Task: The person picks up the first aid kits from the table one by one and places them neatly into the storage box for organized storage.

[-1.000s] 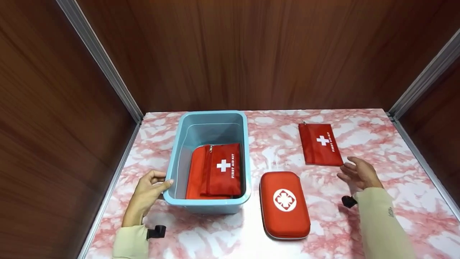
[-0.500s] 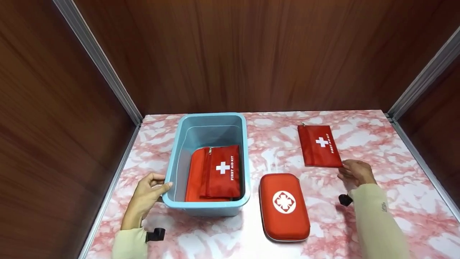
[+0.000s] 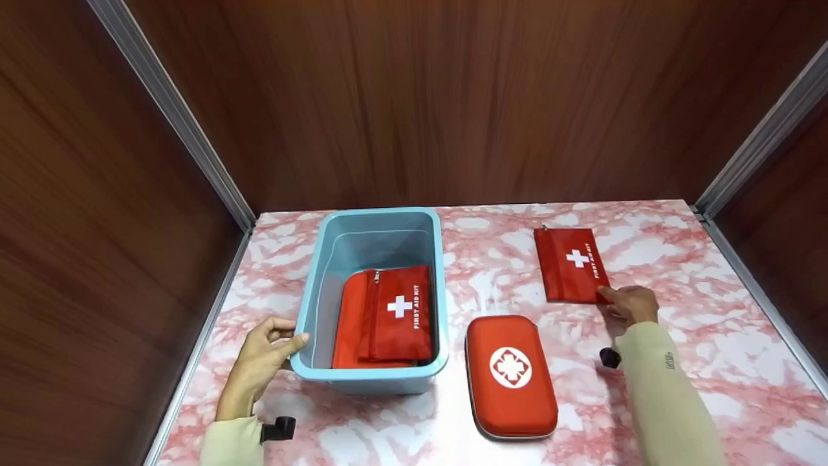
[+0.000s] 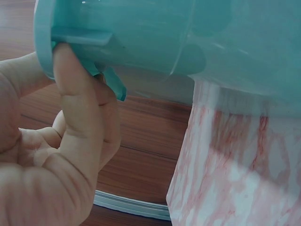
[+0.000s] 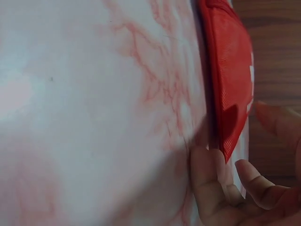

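My left hand (image 3: 262, 356) grips the near left corner of a light blue plastic bin (image 3: 443, 285), thumb over the rim and fingers tucked beneath it, as the left wrist view shows. Inside the bin, a flat red first aid pouch (image 3: 381, 323) lies on a red case (image 3: 346, 323). My right hand (image 3: 634, 304) is at the near right corner of another flat first aid pouch (image 3: 563, 265) on the table. In the right wrist view, my fingertips (image 5: 207, 165) are at that pouch's edge, and the thumb (image 5: 277, 117) stands slightly off its face.
A red hard-shell first aid case (image 3: 517, 408) with a white cross emblem lies right of the bin. The pink-and-white marbled table (image 3: 362, 430) is bounded by a brown wood-grain back wall (image 3: 466, 110) and side walls with metal edge strips.
My right hand has moved left to the pouch's corner, bringing the thumb over it. My left hand keeps its hold on the bin rim; the view has shifted slightly.
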`<action>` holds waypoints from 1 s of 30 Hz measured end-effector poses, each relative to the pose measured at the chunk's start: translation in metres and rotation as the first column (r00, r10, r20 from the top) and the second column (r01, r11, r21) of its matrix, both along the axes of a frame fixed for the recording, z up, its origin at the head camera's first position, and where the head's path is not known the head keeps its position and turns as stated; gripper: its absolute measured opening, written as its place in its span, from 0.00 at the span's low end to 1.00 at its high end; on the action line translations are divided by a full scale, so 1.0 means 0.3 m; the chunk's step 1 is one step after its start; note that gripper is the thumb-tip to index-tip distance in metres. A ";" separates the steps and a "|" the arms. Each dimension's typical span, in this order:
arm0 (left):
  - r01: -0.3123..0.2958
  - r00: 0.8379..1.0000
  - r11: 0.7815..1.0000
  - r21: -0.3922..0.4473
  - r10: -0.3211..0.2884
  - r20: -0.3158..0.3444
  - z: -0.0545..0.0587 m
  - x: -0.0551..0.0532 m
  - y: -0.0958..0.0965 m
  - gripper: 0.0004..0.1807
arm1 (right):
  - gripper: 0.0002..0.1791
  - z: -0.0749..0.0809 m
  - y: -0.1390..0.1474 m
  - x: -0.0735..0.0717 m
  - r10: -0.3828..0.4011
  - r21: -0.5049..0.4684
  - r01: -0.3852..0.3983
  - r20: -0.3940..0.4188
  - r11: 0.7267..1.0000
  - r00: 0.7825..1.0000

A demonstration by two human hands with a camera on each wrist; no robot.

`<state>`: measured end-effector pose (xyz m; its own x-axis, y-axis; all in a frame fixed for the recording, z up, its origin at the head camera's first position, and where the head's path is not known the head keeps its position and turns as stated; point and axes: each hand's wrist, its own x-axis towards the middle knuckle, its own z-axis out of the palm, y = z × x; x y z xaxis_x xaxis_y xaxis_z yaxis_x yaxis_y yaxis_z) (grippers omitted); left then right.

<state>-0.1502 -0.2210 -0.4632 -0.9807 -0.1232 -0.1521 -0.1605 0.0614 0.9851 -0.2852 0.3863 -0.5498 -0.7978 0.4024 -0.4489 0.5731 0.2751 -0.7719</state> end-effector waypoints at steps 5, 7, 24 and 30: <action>-0.001 1.000 1.000 -0.008 0.001 0.005 0.002 0.004 -0.001 0.14 | 0.37 -0.008 -0.027 -0.005 -0.005 0.086 0.005 -0.005 0.996 1.000; 0.000 1.000 1.000 -0.007 0.000 0.008 0.002 0.004 0.000 0.14 | 0.33 -0.012 -0.032 -0.007 0.002 0.122 -0.003 0.006 0.993 1.000; -0.002 1.000 1.000 -0.003 0.003 0.008 0.004 -0.001 0.003 0.15 | 0.19 -0.028 0.004 0.002 -0.030 -0.275 0.005 -0.086 0.961 0.996; 0.001 1.000 1.000 -0.002 -0.001 0.006 0.004 0.000 0.003 0.14 | 0.12 -0.033 0.000 0.013 -0.128 -0.440 0.037 -0.179 0.897 0.975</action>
<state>-0.1503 -0.2202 -0.4620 -0.9800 -0.1222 -0.1573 -0.1659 0.0640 0.9841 -0.2813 0.3862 -0.5597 -0.8606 0.2738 -0.4294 0.4019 -0.1528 -0.9029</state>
